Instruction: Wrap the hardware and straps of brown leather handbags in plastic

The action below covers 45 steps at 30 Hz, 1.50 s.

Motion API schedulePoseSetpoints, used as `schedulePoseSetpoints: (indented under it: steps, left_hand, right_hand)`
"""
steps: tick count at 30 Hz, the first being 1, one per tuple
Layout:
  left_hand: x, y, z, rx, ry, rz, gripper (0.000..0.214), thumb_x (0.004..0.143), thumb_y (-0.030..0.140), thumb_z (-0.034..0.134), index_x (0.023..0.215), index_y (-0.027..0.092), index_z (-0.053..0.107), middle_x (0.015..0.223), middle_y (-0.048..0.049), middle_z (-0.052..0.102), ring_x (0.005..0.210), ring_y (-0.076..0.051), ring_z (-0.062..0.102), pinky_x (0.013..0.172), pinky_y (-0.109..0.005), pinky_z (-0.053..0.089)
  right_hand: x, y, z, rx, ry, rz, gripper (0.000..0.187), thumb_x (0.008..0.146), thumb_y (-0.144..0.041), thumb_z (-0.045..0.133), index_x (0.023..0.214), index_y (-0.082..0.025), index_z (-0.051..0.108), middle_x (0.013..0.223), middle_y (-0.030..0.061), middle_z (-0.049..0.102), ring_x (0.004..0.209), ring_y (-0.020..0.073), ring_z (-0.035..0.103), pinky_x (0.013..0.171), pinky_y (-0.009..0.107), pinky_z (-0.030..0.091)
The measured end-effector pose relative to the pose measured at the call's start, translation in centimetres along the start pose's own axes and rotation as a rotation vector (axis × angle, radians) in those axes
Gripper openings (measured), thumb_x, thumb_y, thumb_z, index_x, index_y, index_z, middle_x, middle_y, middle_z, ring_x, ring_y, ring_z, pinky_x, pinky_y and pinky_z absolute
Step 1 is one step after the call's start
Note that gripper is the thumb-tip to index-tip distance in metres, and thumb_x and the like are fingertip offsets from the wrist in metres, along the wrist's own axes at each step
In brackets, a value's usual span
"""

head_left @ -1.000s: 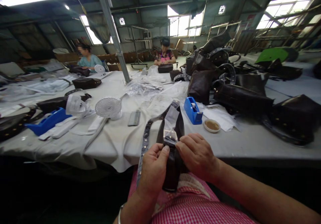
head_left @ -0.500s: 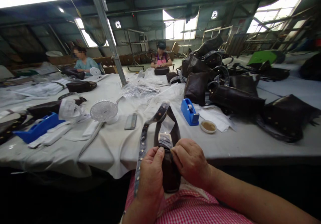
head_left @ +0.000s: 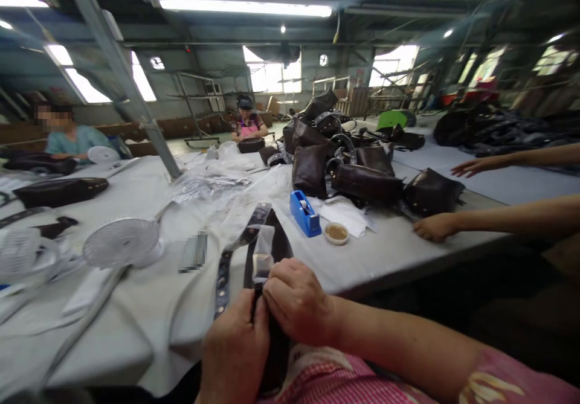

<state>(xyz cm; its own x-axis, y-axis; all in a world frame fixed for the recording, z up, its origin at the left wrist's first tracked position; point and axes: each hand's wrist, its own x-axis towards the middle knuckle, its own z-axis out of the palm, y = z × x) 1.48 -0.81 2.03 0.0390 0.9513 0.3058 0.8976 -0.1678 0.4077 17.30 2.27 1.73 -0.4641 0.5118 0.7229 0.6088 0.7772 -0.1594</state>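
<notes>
Dark bag (head_left: 281, 239) at the lower centre of the frame, in your grasp.
Your left hand (head_left: 235, 340) and right hand (head_left: 296, 301) both pinch it just below the buckle (head_left: 263, 267); a hard tug might tear the pale film (head_left: 264, 240), and the loose studded strap (head_left: 222, 283) could snag. Ahead, the blue tape dispenser (head_left: 308, 218) and dish (head_left: 336, 233) crowd the worktop (head_left: 385, 256); a co-worker's hand (head_left: 437, 227) is right of centre.

Right of the bag (head_left: 281, 238), a tape dispenser (head_left: 305, 214) stands beside a dish (head_left: 336, 243).
</notes>
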Motion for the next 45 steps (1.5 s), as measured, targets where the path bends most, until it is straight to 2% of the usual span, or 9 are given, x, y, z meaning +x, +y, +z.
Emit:
schedulePoseSetpoints:
  steps: [2,4,7,9,12,20,35,40,45]
  left_hand:
    - [0.1,0.2,0.0,-0.059,-0.036,-0.042,0.019,0.090,0.029,0.052,0.076,0.022,0.062,0.067,-0.0026,0.069,0.062,-0.020,0.064,0.058,-0.028,0.038]
    - [0.3,0.1,-0.1,-0.253,-0.112,-0.146,0.018,0.090,0.031,0.054,0.078,0.021,0.063,0.065,-0.0014,0.068,0.061,-0.018,0.063,0.058,-0.027,0.039]
    - [0.2,-0.2,-0.6,-0.705,-0.290,-0.247,0.023,0.091,0.040,0.055,0.091,0.019,0.064,0.069,-0.0013,0.070,0.062,-0.017,0.065,0.056,-0.025,0.045]
    - [-0.4,-0.2,-1.0,-0.888,-0.365,-0.166,0.027,0.091,0.039,0.057,0.108,0.019,0.063,0.087,-0.0044,0.074,0.077,-0.019,0.070,0.068,-0.027,0.053]
    - [-1.6,0.3,-1.0,-0.804,-0.299,-0.051,0.030,0.091,0.030,0.058,0.119,0.020,0.062,0.107,-0.0071,0.074,0.097,-0.021,0.069,0.086,-0.032,0.054]
    - [-2.7,1.3,0.3,-0.413,-0.028,-0.028,0.031,0.093,0.021,0.045,0.118,0.021,0.063,0.104,-0.0091,0.075,0.093,-0.026,0.072,0.082,-0.038,0.056]
    - [-2.8,1.5,0.5,0.027,-0.074,0.130,0.026,0.089,0.011,0.045,0.104,0.016,0.066,0.080,-0.0125,0.075,0.066,-0.027,0.072,0.060,-0.034,0.052]
    - [-2.1,1.4,0.2,-0.141,-0.110,0.056,0.023,0.094,0.019,0.043,0.092,0.019,0.066,0.079,-0.0101,0.075,0.070,-0.024,0.071,0.062,-0.032,0.049]
    - [-1.1,0.9,-0.8,-0.528,-0.119,-0.160,0.022,0.094,0.029,0.048,0.087,0.021,0.068,0.074,-0.0024,0.073,0.068,-0.019,0.067,0.063,-0.028,0.047]
  right_hand:
    - [-0.4,0.3,-0.2,0.037,-0.046,-0.139,0.027,0.096,-0.016,0.041,0.074,-0.018,0.057,0.075,0.0063,0.057,0.069,0.0199,0.047,0.067,0.036,0.038]
    - [-0.7,0.8,-0.2,0.108,-0.045,-0.167,0.025,0.097,-0.015,0.042,0.080,-0.017,0.060,0.077,0.0065,0.059,0.071,0.0199,0.049,0.069,0.035,0.040]
    - [-1.1,1.6,-0.1,0.224,0.005,-0.019,0.018,0.097,-0.015,0.048,0.087,-0.017,0.062,0.082,0.0074,0.062,0.078,0.0198,0.054,0.072,0.034,0.044]
    - [-1.2,1.8,0.0,0.297,0.016,0.082,0.015,0.097,-0.015,0.050,0.087,-0.017,0.062,0.083,0.0070,0.061,0.077,0.0189,0.055,0.070,0.032,0.045]
    - [-1.3,1.8,0.3,0.396,-0.020,0.163,0.015,0.095,-0.014,0.051,0.085,-0.018,0.061,0.080,0.0054,0.059,0.073,0.0175,0.055,0.066,0.031,0.045]
    - [-0.8,0.8,0.3,0.415,-0.098,0.371,0.014,0.092,-0.020,0.057,0.079,-0.019,0.059,0.077,0.0028,0.056,0.072,0.0174,0.056,0.067,0.031,0.045]
    - [-0.5,0.1,-0.1,0.220,-0.067,0.208,0.017,0.086,-0.011,0.050,0.071,-0.019,0.054,0.073,0.0042,0.054,0.065,0.0165,0.051,0.060,0.029,0.041]
    - [-0.5,0.8,-0.5,0.161,-0.084,-0.091,0.019,0.091,-0.014,0.048,0.075,-0.018,0.059,0.076,0.0073,0.059,0.074,0.0201,0.054,0.069,0.034,0.046]
    - [-1.1,1.7,-0.8,0.373,-0.145,0.098,0.008,0.091,-0.016,0.054,0.094,-0.017,0.060,0.088,0.0071,0.062,0.077,0.0176,0.057,0.069,0.030,0.048]
